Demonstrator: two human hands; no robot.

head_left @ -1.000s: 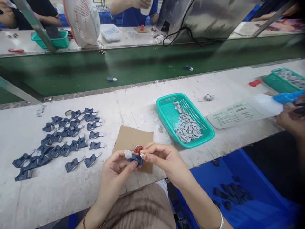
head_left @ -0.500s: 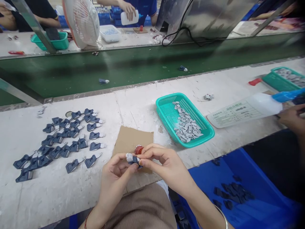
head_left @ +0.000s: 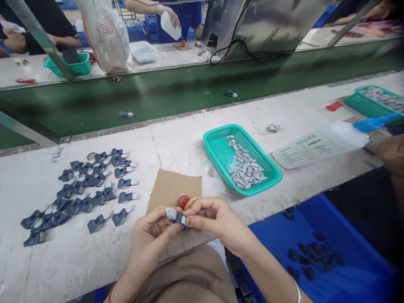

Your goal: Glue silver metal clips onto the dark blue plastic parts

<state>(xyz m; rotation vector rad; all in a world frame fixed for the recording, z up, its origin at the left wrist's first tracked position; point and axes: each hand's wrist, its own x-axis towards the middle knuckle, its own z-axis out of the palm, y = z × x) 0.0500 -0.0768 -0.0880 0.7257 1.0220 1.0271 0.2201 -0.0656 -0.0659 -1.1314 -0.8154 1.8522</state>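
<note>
Between both hands, over the front edge of the table, is a small dark-blue and light-grey plastic part (head_left: 177,217). My left hand (head_left: 153,233) pinches it from the left, thumb and fingers closed around it. My right hand (head_left: 217,221) closes thumb and fingertips on its right end. Just behind the fingers, a red-filled bottle cap (head_left: 183,201) rests on a piece of brown cardboard (head_left: 172,185). Left of the hands lie rows of similar dark-blue parts (head_left: 75,189) with light tips.
A green basket (head_left: 210,145) of small grey pieces stands right of the cardboard. Beyond it lies a white bottle (head_left: 318,145) with a blue top, near a co-worker's blurred hand (head_left: 393,153). A blue bin (head_left: 353,252) with dark parts sits below. Behind runs a green conveyor belt (head_left: 176,90).
The held part has tilted slightly between my fingers, showing more of its blue side. Parts on the green belt have shifted left. Across the belt, a person's hand has tipped a white bottle.
</note>
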